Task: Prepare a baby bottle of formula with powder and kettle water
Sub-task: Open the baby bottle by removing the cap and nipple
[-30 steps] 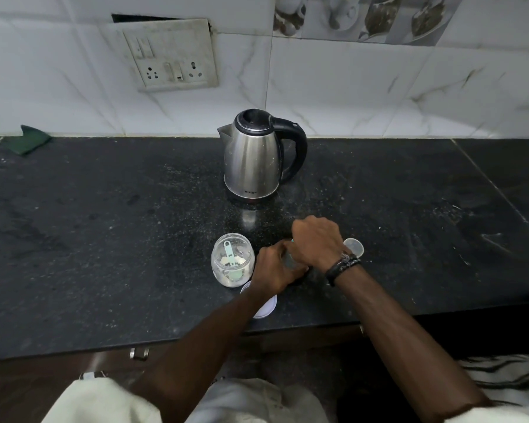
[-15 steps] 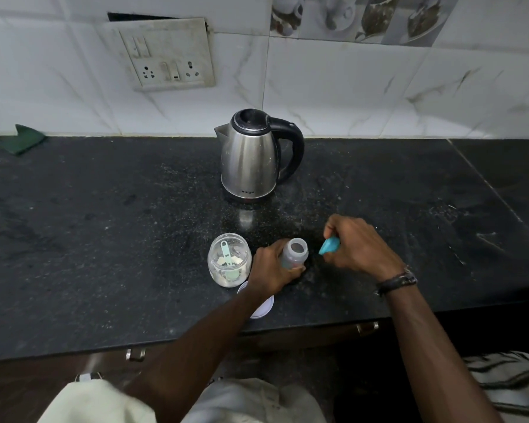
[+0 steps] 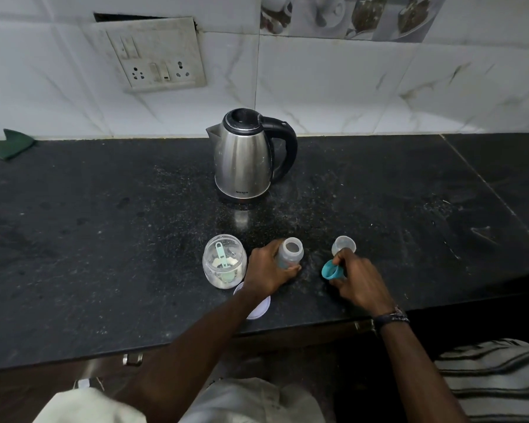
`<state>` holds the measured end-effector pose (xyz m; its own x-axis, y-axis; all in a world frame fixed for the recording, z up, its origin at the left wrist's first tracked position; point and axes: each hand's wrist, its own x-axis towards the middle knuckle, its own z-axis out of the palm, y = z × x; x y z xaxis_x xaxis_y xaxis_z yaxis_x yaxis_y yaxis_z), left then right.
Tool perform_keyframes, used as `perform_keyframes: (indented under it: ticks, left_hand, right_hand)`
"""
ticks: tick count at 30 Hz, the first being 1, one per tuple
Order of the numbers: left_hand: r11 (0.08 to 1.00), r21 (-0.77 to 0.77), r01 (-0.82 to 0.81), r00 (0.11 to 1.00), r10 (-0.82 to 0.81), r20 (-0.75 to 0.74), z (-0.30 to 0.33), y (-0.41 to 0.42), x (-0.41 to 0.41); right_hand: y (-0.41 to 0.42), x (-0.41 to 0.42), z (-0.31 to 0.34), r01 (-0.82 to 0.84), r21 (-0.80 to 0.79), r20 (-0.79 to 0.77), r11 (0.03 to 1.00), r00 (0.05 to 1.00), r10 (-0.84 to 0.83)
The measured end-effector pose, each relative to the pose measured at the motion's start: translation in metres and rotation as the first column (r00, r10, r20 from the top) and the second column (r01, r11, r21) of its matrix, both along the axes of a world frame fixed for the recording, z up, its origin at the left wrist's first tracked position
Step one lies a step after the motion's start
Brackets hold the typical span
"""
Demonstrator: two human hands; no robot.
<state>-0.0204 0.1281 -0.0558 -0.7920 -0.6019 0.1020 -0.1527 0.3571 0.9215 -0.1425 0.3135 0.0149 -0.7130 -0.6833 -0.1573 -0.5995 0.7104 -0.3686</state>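
Note:
My left hand grips an open, clear baby bottle that stands upright on the black counter. My right hand holds the bottle's teal nipple ring low over the counter, to the right of the bottle. A clear cap sits just behind that hand. Left of the bottle stands an open glass jar with white powder and a pale green scoop inside. Its white lid lies partly under my left forearm. A steel kettle with a black handle stands further back.
The counter's front edge runs just below my wrists. A green cloth lies at the far left against the tiled wall. A switch and socket plate is on the wall above.
My right hand has taken the teal nipple ring off the bottle and carried it right and down toward the counter. The bottle's mouth now shows open. My left hand has stayed on the bottle.

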Motion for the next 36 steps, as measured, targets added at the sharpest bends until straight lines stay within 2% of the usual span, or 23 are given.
perform_keyframes:
  ticks: [12, 17, 27, 36]
  left_hand:
    - [0.999, -0.034, 0.001, 1.0, 0.0, 0.028, 0.0, 0.0, 0.0]
    - [1.0, -0.003, 0.029, 0.998, -0.029, 0.058, 0.002, -0.002, 0.001]
    - [0.999, -0.027, 0.02, 0.997, -0.019, 0.069, 0.013, 0.0, 0.002]
    - [1.0, -0.003, 0.027, 0.993, -0.026, 0.111, 0.017, 0.001, 0.004]
  right_hand:
    - [-0.001, 0.001, -0.003, -0.024, 0.01, -0.001, 1.0, 1.0, 0.024]
    - [0.002, 0.001, -0.002, -0.03, 0.016, -0.017, 0.999, 0.999, 0.03]
    - [0.002, 0.004, 0.013, 0.016, -0.084, 0.005, 0.996, 1.0, -0.016]
    - [-0.002, 0.006, 0.025, 0.037, -0.12, -0.045, 0.992, 0.998, -0.043]
